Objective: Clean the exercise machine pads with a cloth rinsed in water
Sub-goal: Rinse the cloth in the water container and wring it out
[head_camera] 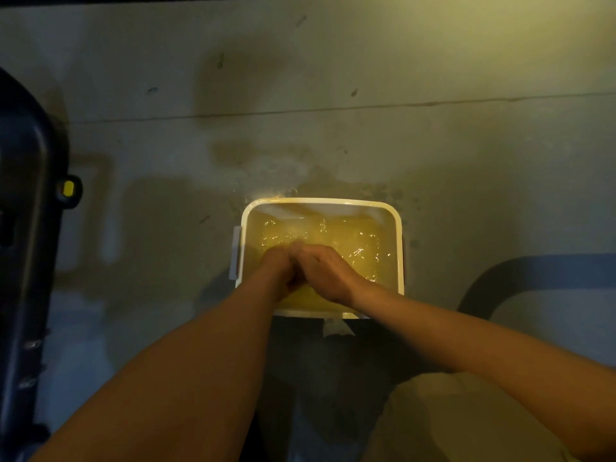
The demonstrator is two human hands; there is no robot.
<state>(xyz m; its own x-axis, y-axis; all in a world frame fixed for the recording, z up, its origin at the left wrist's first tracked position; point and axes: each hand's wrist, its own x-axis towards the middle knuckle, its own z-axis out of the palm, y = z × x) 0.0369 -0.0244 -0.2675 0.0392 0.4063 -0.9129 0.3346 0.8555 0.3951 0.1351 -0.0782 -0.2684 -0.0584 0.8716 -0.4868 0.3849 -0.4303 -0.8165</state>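
Damp concrete floor, white tub of water; left hand and right hand together inside, hold indiscernible.

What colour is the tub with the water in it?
The tub is white; its water looks yellowish. Best seen in the head view.

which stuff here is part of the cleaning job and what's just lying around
Job: white tub of water; left hand and right hand clasped in it, likely rinsing the cloth, which is hard to make out; dark pad at left.
Lying about: yellow knob; curved dark tube at right; wet patches on the floor.
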